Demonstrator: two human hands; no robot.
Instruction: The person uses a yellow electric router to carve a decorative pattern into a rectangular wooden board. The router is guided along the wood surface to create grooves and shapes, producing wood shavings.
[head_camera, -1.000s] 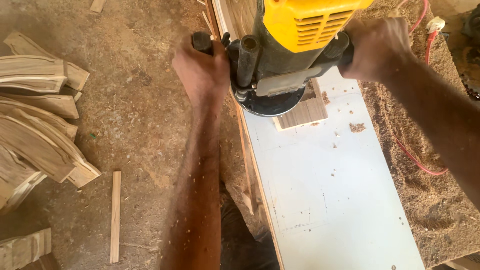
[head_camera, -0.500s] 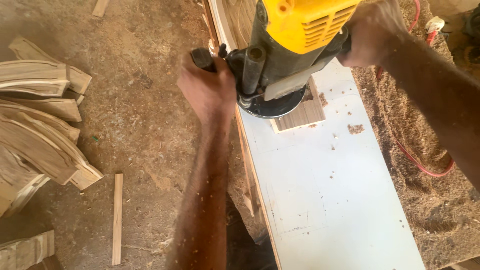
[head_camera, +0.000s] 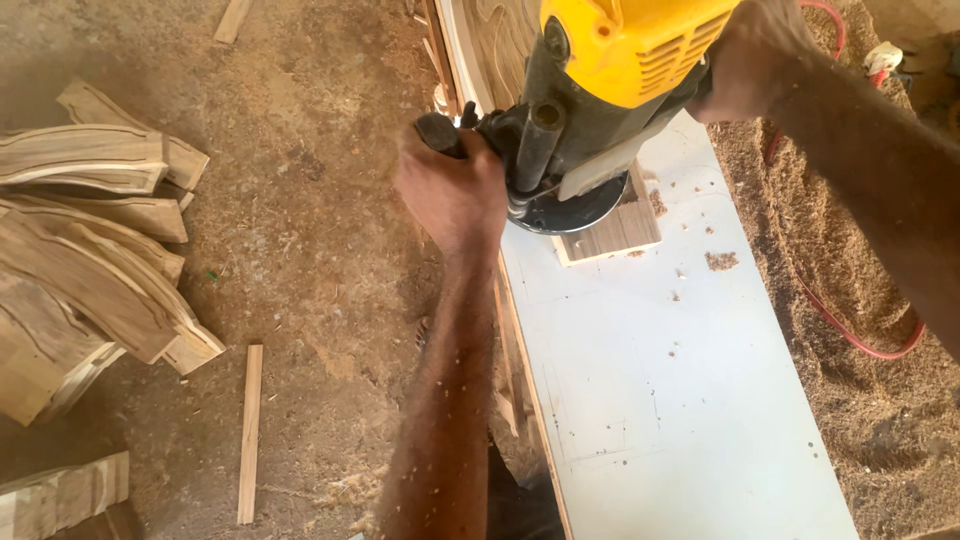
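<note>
Router (head_camera: 610, 90), yellow-topped, stands on a wood block (head_camera: 612, 232) atop a white board (head_camera: 680, 400); curved wood offcuts (head_camera: 90, 260) lie left. Left hand (head_camera: 452, 190) and right hand (head_camera: 750, 60) have their fingers clamped around its side handles.

The yellow router (head_camera: 600, 90) runs off the top edge, its cap unseen. Its base covers most of the wooden piece (head_camera: 615, 232), and the cutter is hidden underneath. The left hand (head_camera: 452, 190) buries its handle; the right hand (head_camera: 755, 55) is cropped at the top.
</note>
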